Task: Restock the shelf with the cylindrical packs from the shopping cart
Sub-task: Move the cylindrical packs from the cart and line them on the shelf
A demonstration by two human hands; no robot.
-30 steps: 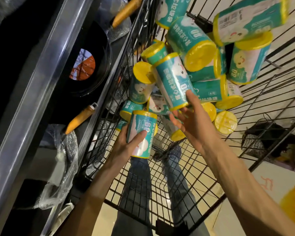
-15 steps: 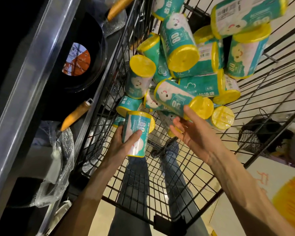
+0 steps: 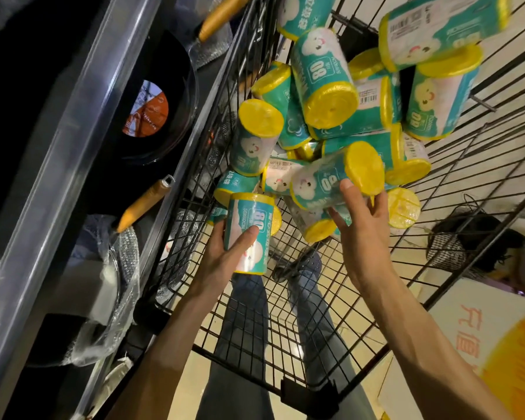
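1. Nearest the camera, both forearms reached down into the cart (image 3: 288, 301), whose wire floor showed the person's legs beneath it
2. The left hand (image 3: 225, 259) gripped one pack (image 3: 249, 234) upright, thumb curled across its front and fingers wrapped behind; that pack sat at the near edge of the heap (image 3: 346, 116), lifted a little clear of the wire floor as far as could be judged
3. The right hand (image 3: 361, 225) was at a second pack (image 3: 331, 180) lying tilted on the near side of the heap, yellow end up; the thumb pressed on its wrapper and the fingers curled under its yellow end, so the grip looked closed round it though not yet firm
4. Judged from this, the step in hand was picking up: one pack secured, the second being taken
5. The next move called for tightening the right grip, lifting both packs clear of the cart's wire side and carrying them left to the shelf (image 3: 58, 165)
6. Beyond the hands, the heap filled the cart's far end, many packs stacked loosely; pulling one out could topple its neighbours
7. Left of the cart, the shelf held a black pan (image 3: 152, 95) with orange handles and plastic wrap
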